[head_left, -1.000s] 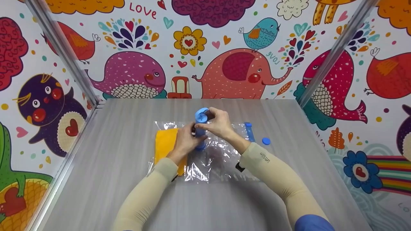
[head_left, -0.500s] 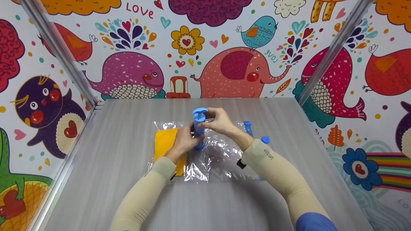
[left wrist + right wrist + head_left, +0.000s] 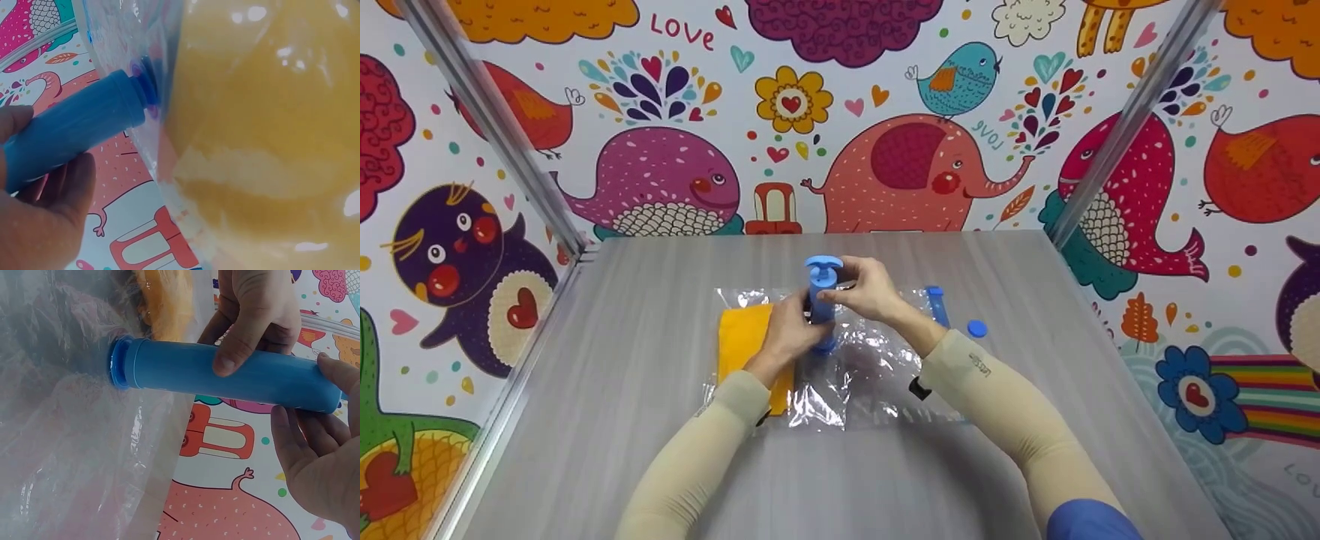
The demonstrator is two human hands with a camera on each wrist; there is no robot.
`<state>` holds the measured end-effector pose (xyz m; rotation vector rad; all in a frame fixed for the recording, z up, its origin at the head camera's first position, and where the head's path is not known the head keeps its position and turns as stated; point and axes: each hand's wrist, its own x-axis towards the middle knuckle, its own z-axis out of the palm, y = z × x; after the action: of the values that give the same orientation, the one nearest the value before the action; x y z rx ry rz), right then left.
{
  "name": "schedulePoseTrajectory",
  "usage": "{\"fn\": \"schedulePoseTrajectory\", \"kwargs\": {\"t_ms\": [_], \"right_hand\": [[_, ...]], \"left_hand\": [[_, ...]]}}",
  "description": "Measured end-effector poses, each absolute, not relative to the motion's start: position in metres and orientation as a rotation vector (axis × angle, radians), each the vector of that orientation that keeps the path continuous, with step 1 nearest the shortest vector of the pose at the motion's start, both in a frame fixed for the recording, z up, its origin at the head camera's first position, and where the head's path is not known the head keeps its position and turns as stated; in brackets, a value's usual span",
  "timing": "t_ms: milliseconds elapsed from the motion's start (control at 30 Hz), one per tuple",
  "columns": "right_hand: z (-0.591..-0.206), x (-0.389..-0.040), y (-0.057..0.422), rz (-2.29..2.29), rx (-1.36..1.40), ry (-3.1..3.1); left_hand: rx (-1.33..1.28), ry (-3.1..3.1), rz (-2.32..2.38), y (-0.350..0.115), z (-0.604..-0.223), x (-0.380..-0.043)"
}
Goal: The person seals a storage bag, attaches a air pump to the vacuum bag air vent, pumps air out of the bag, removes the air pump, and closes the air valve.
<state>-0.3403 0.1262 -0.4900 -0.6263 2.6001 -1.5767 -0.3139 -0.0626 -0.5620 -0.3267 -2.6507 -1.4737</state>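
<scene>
A blue hand pump (image 3: 823, 304) stands upright on a clear plastic storage bag (image 3: 877, 382), its lower end on the blue valve (image 3: 117, 363). Around the middle of the barrel curls my left hand (image 3: 789, 330), its thumb along the side in the right wrist view. Near the barrel's top, my right hand (image 3: 870, 289) holds the pump between thumb and fingers. The pump's T-shaped handle (image 3: 823, 262) sits just above the barrel. A folded yellow cloth (image 3: 741, 345) lies inside the bag, left of the pump.
A round blue cap (image 3: 977, 328) lies on the grey table (image 3: 652, 300), right of the bag. A blue slider strip (image 3: 936, 304) shows at the bag's upper right edge. Cartoon-printed walls and metal posts (image 3: 1102, 135) surround the table.
The pump's handle has turned and now shows its T shape to the head view. Both hands keep hold of the barrel. The head view has shifted slightly.
</scene>
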Motion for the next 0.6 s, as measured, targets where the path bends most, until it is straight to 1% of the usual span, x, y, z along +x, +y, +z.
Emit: {"fn": "schedulePoseTrajectory", "kwargs": {"t_ms": [267, 600], "right_hand": [[-0.4929, -0.3378, 0.123, -1.572, -0.58, 2.682], [-0.4955, -0.3331, 0.119, -1.605, -0.509, 2.742]], "left_hand": [[-0.227, -2.63, -1.413, -0.0563, -0.5581, -0.3108], [-0.22, -2.602, -1.391, -0.0543, -0.5591, -0.3111]]}}
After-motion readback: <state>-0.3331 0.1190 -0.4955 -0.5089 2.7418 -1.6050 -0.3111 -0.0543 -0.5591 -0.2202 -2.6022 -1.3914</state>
